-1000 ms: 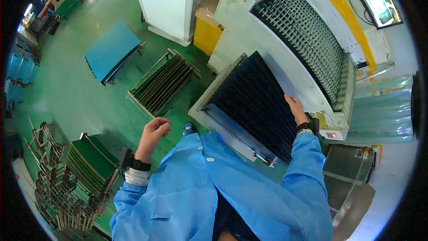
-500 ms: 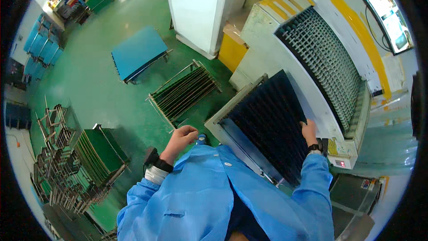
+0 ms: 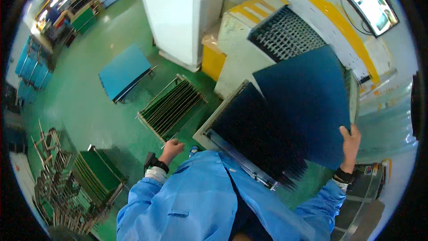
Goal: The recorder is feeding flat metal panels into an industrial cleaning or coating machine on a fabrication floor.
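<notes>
The right hand (image 3: 350, 146) clamps the blue panel (image 3: 307, 93) by its right edge, probably to spare its face, while the left hand (image 3: 171, 150) curls closed, nothing visible in it.

Looks smooth and matt on the blue board (image 3: 307, 93), right of centre. Shines glossy across the green floor (image 3: 120, 127) at left. Appears as creased cloth on the blue jacket (image 3: 196, 201), lower centre; as glossy, rippled plastic on the sheet (image 3: 385, 127), right edge.
</notes>
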`<state>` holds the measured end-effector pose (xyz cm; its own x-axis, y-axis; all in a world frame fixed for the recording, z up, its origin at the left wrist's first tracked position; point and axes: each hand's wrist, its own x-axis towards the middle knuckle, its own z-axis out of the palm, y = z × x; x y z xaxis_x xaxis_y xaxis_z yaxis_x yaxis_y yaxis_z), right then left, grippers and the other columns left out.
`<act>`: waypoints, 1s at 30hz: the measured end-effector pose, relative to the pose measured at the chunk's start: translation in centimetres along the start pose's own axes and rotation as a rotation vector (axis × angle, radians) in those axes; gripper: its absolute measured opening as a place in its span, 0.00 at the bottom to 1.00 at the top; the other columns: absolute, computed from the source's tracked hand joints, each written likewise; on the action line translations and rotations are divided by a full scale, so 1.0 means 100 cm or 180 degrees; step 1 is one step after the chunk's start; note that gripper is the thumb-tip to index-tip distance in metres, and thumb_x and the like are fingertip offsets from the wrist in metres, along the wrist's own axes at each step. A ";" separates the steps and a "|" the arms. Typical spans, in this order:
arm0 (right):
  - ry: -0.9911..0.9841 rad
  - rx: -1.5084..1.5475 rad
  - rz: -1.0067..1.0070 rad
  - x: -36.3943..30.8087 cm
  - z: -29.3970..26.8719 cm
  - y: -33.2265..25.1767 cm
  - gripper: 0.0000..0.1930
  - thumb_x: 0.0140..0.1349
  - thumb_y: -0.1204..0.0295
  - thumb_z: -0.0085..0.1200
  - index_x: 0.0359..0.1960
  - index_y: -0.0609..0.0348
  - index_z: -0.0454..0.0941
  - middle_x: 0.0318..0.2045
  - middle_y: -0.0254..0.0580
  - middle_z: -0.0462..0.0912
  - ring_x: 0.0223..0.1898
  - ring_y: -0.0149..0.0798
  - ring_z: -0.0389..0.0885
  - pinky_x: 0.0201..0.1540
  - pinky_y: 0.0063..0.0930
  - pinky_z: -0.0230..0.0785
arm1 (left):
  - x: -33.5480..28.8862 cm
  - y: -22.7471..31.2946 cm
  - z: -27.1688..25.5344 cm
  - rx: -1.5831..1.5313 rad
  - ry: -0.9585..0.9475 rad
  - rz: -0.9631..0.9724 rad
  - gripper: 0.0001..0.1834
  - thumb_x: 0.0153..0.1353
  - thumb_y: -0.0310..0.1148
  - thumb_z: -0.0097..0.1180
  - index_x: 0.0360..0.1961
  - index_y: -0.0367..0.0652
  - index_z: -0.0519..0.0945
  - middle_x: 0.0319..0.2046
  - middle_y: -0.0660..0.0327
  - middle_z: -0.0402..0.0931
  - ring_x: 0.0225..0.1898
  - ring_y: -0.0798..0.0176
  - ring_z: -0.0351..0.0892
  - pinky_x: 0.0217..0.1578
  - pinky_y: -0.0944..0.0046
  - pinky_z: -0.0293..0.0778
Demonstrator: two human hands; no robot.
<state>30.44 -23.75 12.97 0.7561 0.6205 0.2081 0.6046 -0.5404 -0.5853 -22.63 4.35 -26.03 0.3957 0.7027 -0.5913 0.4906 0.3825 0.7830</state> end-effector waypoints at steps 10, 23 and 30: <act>0.2153 0.1858 0.0630 0.007 -0.122 0.063 0.23 0.63 0.62 0.59 0.52 0.70 0.74 0.35 0.36 0.76 0.36 0.33 0.72 0.40 0.28 0.69 | 0.007 -0.067 -0.017 -0.0804 0.0158 -0.0687 0.07 0.56 0.30 0.56 0.33 0.37 0.79 0.22 0.60 0.79 0.19 0.68 0.75 0.21 0.68 0.72; 0.0483 0.5311 0.0982 0.139 0.092 0.131 0.14 0.56 0.78 0.60 0.44 0.57 0.73 0.42 0.42 0.78 0.46 0.46 0.76 0.53 0.43 0.70 | -0.027 -0.044 0.000 -0.1065 0.0383 -0.0539 0.05 0.57 0.30 0.56 0.32 0.39 0.77 0.24 0.59 0.79 0.20 0.67 0.77 0.20 0.68 0.74; 0.0579 0.5728 0.1610 0.212 0.187 0.140 0.07 0.60 0.78 0.58 0.38 0.57 0.74 0.38 0.42 0.78 0.40 0.40 0.76 0.49 0.39 0.74 | -0.082 -0.075 -0.011 -0.1388 0.0903 -0.0884 0.05 0.58 0.26 0.57 0.33 0.36 0.75 0.23 0.57 0.77 0.19 0.64 0.75 0.16 0.66 0.70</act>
<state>50.25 -7.57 -5.50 0.8426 0.4887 -0.2261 -0.5156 0.6109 -0.6009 -30.42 -3.63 -26.87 0.0456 0.6510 -0.7577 0.1579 0.7442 0.6490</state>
